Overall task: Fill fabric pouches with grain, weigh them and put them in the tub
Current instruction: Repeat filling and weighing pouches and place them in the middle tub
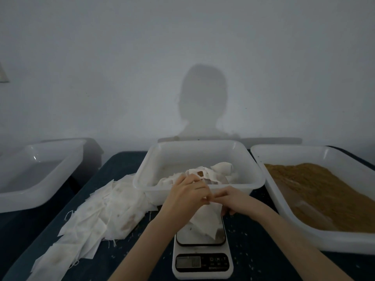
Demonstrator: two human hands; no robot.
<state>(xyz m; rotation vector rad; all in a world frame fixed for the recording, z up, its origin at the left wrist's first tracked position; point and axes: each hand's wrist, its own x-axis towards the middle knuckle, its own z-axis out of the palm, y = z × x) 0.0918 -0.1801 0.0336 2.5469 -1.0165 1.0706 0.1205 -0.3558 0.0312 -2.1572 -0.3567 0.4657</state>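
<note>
A white fabric pouch (pixel 205 222) hangs over the plate of the small kitchen scale (pixel 202 258), its lower edge on or just above the plate. My left hand (pixel 186 193) and my right hand (pixel 233 201) both pinch its top edge, fingers meeting in the middle. Behind my hands stands a white tub (pixel 203 151) with several filled pouches (pixel 213 173) in it. At the right, a large white tub (pixel 284 199) holds brown grain (pixel 316 185).
A heap of flat empty pouches (pixel 97 216) lies on the dark table left of the scale. An empty white tub (pixel 30 171) stands at the far left. Loose grains are scattered around the scale. A pale wall rises just behind the tubs.
</note>
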